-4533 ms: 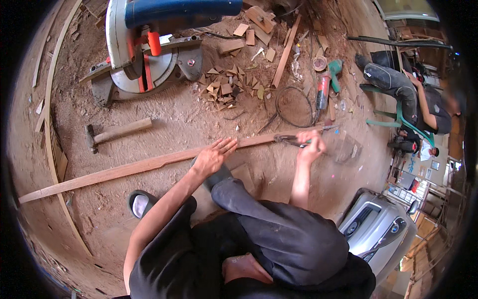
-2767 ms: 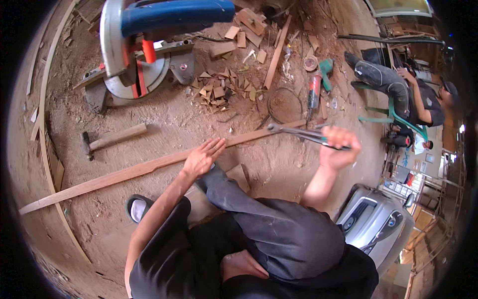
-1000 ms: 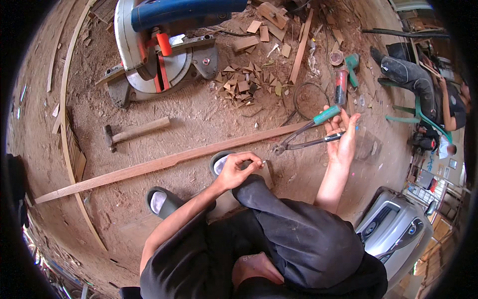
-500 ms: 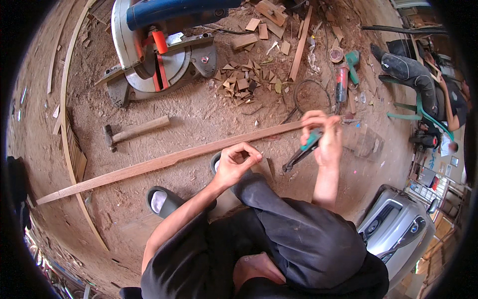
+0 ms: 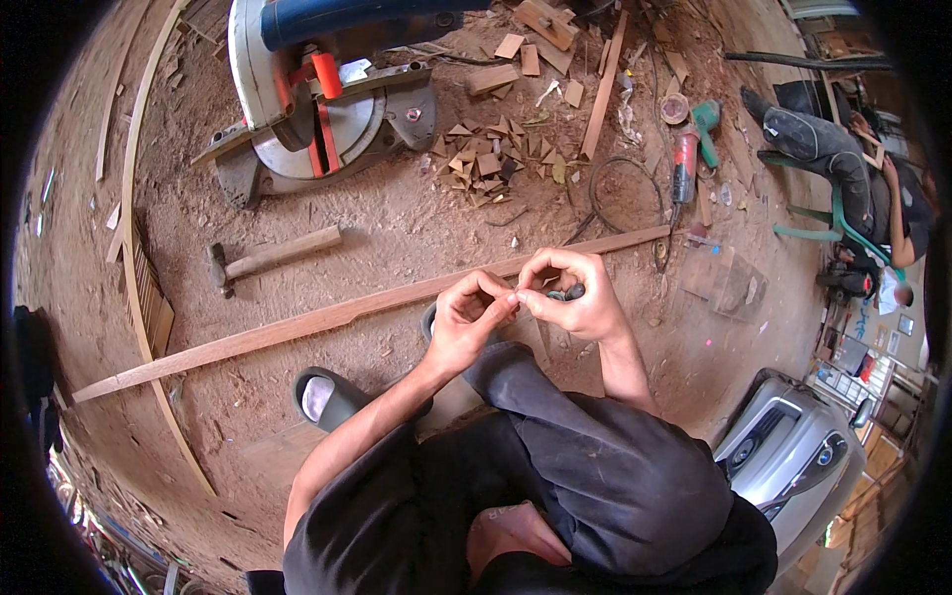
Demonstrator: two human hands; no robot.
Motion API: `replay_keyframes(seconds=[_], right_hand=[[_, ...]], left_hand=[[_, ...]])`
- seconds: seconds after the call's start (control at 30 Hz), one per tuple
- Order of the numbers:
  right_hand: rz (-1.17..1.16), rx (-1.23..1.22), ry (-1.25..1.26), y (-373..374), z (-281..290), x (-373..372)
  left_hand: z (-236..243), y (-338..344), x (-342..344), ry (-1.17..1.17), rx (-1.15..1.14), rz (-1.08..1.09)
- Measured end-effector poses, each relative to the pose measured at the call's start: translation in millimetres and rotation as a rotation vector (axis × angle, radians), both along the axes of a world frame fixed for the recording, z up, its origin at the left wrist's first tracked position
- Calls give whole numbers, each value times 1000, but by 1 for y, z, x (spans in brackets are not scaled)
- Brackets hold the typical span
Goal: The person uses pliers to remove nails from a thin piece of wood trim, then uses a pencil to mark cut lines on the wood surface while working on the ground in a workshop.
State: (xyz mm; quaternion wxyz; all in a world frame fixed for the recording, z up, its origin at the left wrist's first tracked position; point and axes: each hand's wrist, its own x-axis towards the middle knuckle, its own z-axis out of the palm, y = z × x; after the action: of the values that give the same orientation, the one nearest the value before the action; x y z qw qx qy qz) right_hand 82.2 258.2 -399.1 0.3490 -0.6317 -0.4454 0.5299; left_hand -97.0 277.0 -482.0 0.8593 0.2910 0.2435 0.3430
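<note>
right hand (image 5: 592,303), holding pincers (image 5: 574,293) — touches left hand (image 5: 464,322)

Upper left, I observe from afar a blue-handled mitre saw (image 5: 322,114) | upper centre, heaped wood offcuts (image 5: 484,164) | upper right, red power tool (image 5: 685,167), seated person (image 5: 831,154) | lower right, silver vehicle (image 5: 788,456).
</note>
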Motion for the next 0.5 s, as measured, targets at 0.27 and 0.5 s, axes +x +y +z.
replay_keyframes(seconds=[0.27, 0.5], right_hand=[[-8, 2, -16, 4, 0, -2], [71, 57, -47, 4, -10, -3]], left_hand=[[-2, 1, -2, 18, 43, 1], [-2, 3, -7, 54, 27, -82]])
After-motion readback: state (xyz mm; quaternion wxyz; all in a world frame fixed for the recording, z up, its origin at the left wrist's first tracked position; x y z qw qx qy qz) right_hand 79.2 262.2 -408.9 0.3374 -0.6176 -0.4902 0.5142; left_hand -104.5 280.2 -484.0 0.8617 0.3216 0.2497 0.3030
